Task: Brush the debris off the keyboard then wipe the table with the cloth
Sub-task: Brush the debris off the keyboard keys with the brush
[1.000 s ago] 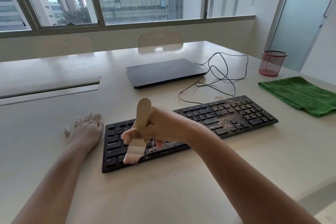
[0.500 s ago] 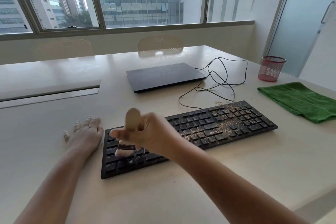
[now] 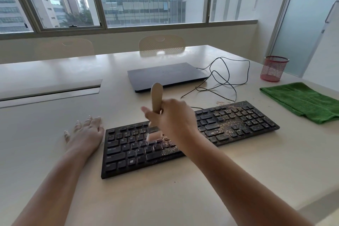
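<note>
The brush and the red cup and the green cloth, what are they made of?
The brush has a pale, smooth handle that looks like plain wood; its bristles are blurred, so I can't tell. The red cup looks like thin metal mesh, since you can see through its tiny holes. The green cloth looks like soft, fuzzy towel fabric, probably microfibre or terry.

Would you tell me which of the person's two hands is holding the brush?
The right hand, raised over the keyboard, grips the wooden brush; the left hand lies flat on the table beside it.
</note>
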